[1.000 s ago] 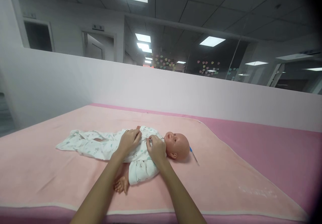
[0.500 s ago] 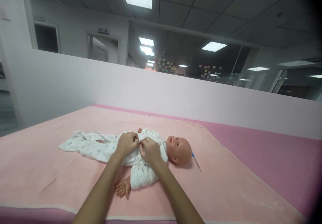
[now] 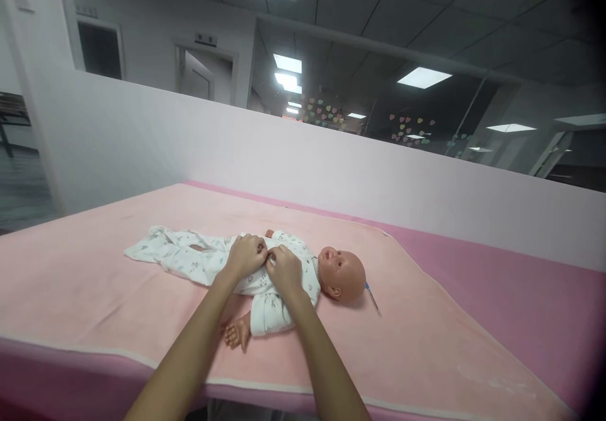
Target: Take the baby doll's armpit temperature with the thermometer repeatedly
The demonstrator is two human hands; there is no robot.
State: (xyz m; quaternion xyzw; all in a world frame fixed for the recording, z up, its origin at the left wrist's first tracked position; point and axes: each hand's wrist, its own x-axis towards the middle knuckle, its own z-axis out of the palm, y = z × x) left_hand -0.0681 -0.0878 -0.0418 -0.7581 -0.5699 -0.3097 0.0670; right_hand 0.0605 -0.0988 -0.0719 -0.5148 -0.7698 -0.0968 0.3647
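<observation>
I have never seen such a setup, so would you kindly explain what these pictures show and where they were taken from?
No machine here: a person works bare-handed, and every picture comes from one camera worn on their head, looking forward and down. A baby doll in a white patterned outfit lies on its back on a pink sheet; a thin blue-ended stick lies beside it, at the head end. The left hand and right hand are close together over the doll's front, curled; what they pinch, if anything, is hidden.
</observation>
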